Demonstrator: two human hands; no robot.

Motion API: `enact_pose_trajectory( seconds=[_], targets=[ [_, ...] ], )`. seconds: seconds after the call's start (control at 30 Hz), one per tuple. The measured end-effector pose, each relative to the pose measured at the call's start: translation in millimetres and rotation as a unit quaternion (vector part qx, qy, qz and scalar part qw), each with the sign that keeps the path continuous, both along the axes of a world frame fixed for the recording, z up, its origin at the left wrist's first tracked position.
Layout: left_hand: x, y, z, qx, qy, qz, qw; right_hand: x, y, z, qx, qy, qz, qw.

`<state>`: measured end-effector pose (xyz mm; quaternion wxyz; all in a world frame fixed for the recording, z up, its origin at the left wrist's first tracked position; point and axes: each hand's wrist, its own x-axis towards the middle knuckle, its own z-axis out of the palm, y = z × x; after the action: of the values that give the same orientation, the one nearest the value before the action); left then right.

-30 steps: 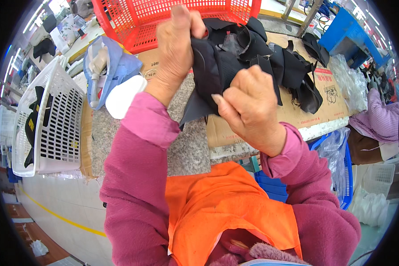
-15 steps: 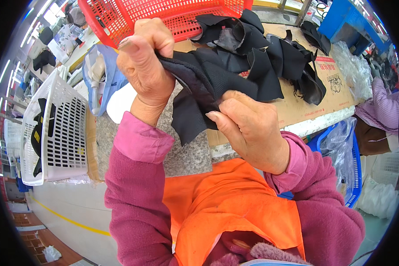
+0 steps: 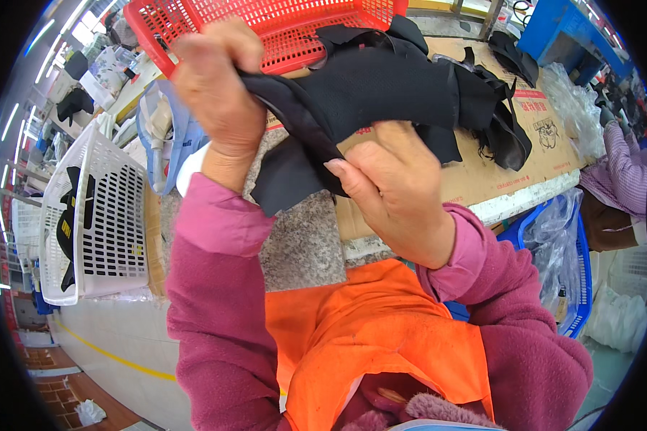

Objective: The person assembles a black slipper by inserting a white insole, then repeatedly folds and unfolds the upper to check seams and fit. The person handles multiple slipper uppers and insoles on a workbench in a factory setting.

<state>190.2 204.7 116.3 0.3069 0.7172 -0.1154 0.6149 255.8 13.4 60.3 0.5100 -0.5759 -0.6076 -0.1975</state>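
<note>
Between my hands a black fabric piece (image 3: 381,90) is stretched out above the worktable, its folded edge running from one hand to the other. My left hand (image 3: 223,93), slightly blurred, is closed on the upper left end of it. My right hand (image 3: 395,187) pinches the lower part of that edge, thumb on top. One flap of the piece hangs down left of my right hand, and a wide panel spreads off to the right. Behind it, more black fabric pieces (image 3: 499,118) lie heaped on a flattened cardboard sheet (image 3: 496,172), partly hidden by the held piece.
A red plastic basket (image 3: 280,36) stands at the back. On the left are a white basket (image 3: 111,237) with black pieces and a blue bag (image 3: 172,136). To the right sit a blue crate (image 3: 582,287) with clear plastic and another person's checked sleeve (image 3: 618,169).
My left hand has moved slightly up and left, and my right hand slightly left. The black fabric piece has opened out, its wide panel now spread to the right.
</note>
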Motion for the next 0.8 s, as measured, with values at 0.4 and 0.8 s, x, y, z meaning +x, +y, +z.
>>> enact_pose_trajectory(
  seconds=[0.4,0.8],
  targets=[
    [13.3,10.0,-16.1,-0.063,0.064,0.001,0.996,4.2,12.0,-9.6,-0.035,0.058,0.006,0.998],
    [14.9,-3.8,-65.4,-0.174,0.126,-0.066,0.974,0.9,8.6,-26.4,-0.072,0.119,0.007,0.99]
  ],
)
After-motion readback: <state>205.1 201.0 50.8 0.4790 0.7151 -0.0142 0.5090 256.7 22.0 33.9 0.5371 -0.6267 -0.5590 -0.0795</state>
